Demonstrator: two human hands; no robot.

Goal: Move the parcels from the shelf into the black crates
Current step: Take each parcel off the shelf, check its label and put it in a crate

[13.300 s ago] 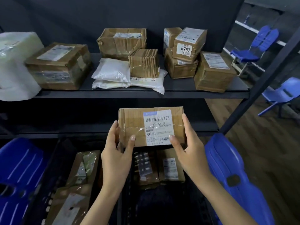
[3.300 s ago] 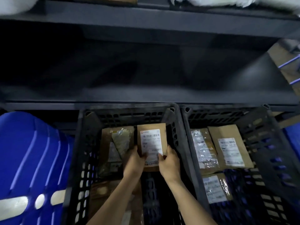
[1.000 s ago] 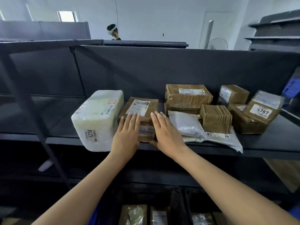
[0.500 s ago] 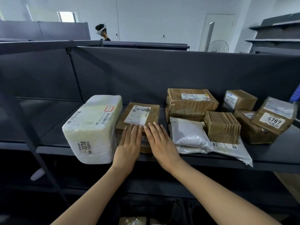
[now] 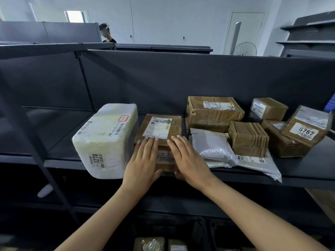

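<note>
At the bottom edge of the view, below the shelf [image 5: 308, 180], the rims of the black crates [image 5: 199, 230] show, and two brown parcels [image 5: 149, 243] lie side by side in the left one; what the right one holds cannot be made out. On the shelf, a brown labelled box [image 5: 161, 127] sits between a large white wrapped parcel [image 5: 105, 140] and a white poly bag [image 5: 212, 147]. The left hand [image 5: 143, 163] and right hand [image 5: 188, 160] both lie on it, fingers straight and flat across its top, thumbs down at its lower front edge.
</note>
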